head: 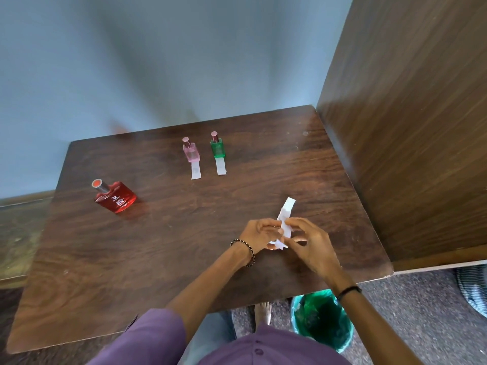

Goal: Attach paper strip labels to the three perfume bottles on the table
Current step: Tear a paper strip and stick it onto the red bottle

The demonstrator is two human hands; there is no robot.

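Right of centre, the left hand (259, 233) and right hand (308, 239) both pinch a paper strip (285, 223) above the surface (158, 246), red bottle (116, 197) unlabelled at left.

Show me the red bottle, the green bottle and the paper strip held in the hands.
red bottle (118, 200): head view, glass body.
green bottle (218, 150): head view, glass body.
paper strip (287, 207): head view, upper end.
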